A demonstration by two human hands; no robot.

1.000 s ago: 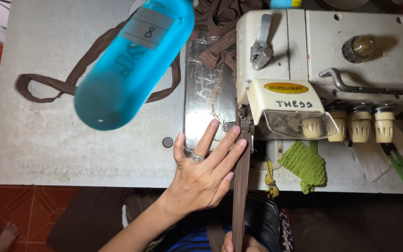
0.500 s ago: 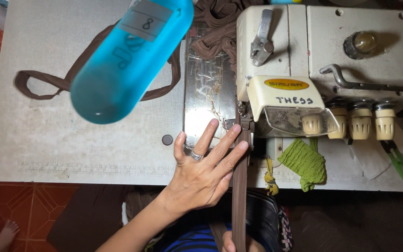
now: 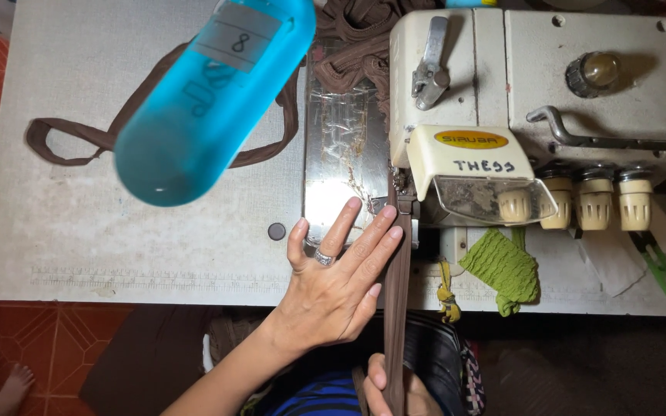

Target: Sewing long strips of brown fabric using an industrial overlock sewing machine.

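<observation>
Brown strip (image 3: pixel 397 308) runs taut from the sewing machine (image 3: pixel 502 115) down off the worktop (image 3: pixel 117 246) edge. Left hand (image 3: pixel 337 285) lies flat, fingers spread, pressing beside the strip w/ no grip closed on it — right hand (image 3: pixel 387 389), partly out of view, pinches the strip's lower end. Blue bottle (image 3: pixel 210 100) hangs blurred in front, upper left.

Sewing machine (image 3: pixel 549 100) stood on the bench (image 3: pixel 117 239), at its right. Metal plate (image 3: pixel 344 162) lay directly left of the machine. Fabric strip (image 3: pixel 397 308) ran from the machine's front down past the bench's near edge. Left hand (image 3: pixel 337 285) rested flat on the plate's near end, touching the strip's left side. Right hand (image 3: pixel 391 393) gripped the strip below the bench edge. Looped strap (image 3: pixel 63 142) lay on the bench, far left.
</observation>
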